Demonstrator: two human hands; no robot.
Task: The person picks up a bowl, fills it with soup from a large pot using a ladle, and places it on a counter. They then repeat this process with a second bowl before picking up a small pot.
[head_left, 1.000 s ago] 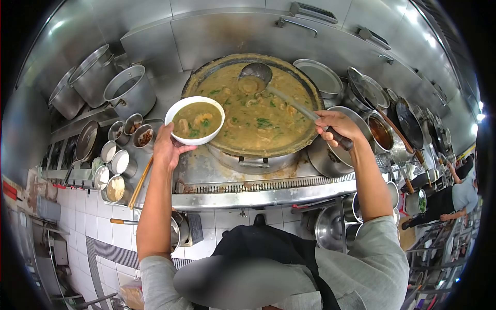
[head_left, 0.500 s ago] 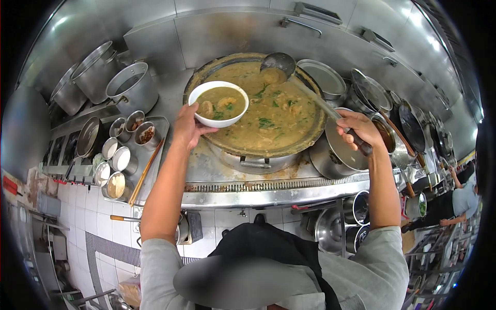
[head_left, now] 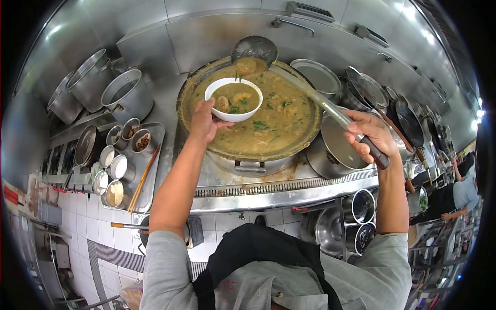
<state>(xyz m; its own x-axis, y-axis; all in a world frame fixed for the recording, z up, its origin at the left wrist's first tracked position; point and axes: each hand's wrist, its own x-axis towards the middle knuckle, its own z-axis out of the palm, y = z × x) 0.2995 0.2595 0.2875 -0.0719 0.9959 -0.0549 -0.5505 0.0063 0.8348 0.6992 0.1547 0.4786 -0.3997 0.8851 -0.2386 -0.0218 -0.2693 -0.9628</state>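
Observation:
My left hand grips a white bowl by its left side, over the large pan. Broth with greens and pale pieces fills much of the bowl. In my right hand is the dark handle of a long metal ladle. The ladle's round head is raised just behind the bowl, tilted, with some soup in it and a few green strands hanging at its lip. Below both lies a wide round pan of thick yellowish soup with green leaves.
At left, a metal tray holds small seasoning cups and a pair of long chopsticks. Deep pots stand behind it. Right of the pan are a large pot and a round lid. A co-worker stands far right.
The ladle head has lifted out of the soup and moved left, towards the bowl. My left hand has shifted the bowl slightly right. My right hand has moved a little right and down.

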